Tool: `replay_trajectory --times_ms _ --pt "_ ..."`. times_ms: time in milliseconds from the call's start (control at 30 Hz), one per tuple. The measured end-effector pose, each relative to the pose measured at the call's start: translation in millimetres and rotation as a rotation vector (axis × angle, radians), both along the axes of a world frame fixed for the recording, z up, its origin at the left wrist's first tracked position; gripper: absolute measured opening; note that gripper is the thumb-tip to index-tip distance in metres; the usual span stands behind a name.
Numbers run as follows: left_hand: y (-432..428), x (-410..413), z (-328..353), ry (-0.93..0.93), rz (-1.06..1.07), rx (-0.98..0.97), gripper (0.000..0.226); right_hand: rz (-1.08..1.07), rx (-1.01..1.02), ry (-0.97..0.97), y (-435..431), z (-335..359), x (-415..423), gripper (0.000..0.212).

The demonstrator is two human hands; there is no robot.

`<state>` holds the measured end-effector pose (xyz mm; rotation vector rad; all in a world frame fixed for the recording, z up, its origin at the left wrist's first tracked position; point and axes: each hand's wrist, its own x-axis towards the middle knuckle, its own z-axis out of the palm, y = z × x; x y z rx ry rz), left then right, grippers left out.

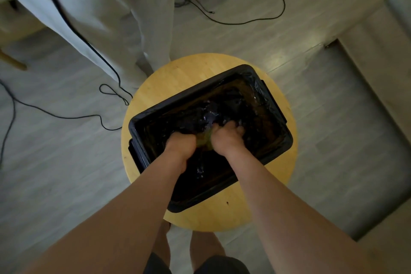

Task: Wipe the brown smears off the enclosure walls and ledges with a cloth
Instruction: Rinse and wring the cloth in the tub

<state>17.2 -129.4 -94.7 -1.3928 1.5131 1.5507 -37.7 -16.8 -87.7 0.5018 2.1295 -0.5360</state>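
A black rectangular tub, the enclosure, stands on a round wooden stool. Its inside is dark, wet and glossy, with brownish streaks on the far wall. Both my hands reach down into it, side by side. My left hand and my right hand each grip an end of a small yellow-green cloth bunched between them, just above the tub's floor. Most of the cloth is hidden by my fingers.
The stool's top shows a bare rim around the tub. A person in pale trousers stands just beyond the stool at the upper left. Black cables trail over the grey floor. My own legs are below the stool.
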Motion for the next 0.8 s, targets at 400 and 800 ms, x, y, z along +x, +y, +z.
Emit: replay_trajectory --times_ms 400,800 --pt "12 -16 25 -0.042 0.41 0.361 0.025 0.009 -0.464 0.302 -13 64 39 0.06" --pt "1 -17 40 0.1 0.026 0.016 0.04 -0.071 -0.058 0.446 11 8 -2 0.045"
